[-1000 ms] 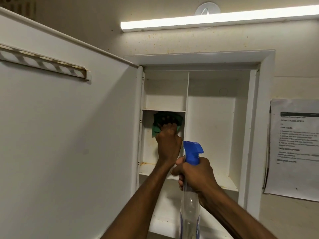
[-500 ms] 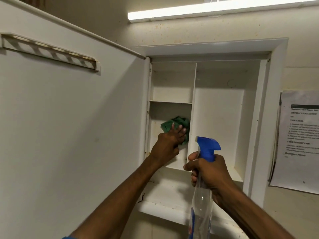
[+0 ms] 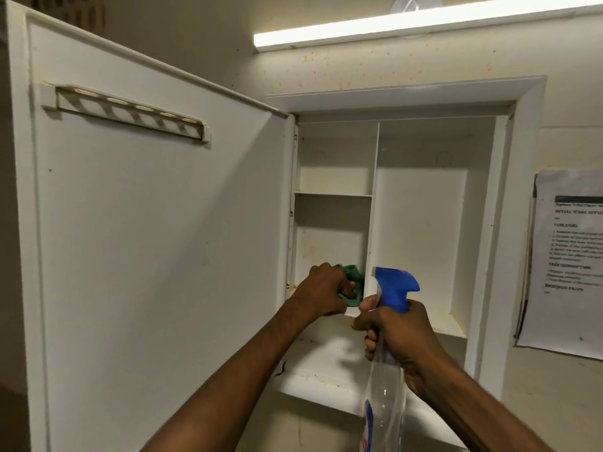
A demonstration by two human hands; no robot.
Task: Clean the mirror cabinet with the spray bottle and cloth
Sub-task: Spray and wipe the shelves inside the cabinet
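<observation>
Left hand point(image 3: 326, 287) grips the bunched green cloth point(image 3: 452, 282) at the bottom of the cabinet's point(image 3: 408, 99) lower-left compartment — down from under the shelf point(image 3: 332, 194) a second ago. Right hand point(image 3: 396, 334) clasps the spray bottle point(image 3: 386, 386) upright, out front. Back wall wiped — floor next, I judge.

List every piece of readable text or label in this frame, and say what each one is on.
"TASK GOAL": heading on the paper sheet taped to the wall right of the cabinet.
Other headings and body lines on that sheet: too blurred to read.
Label on the spray bottle gripped by the right hand: red and blue print, unreadable.
Green cloth in the left hand: no text.
</observation>
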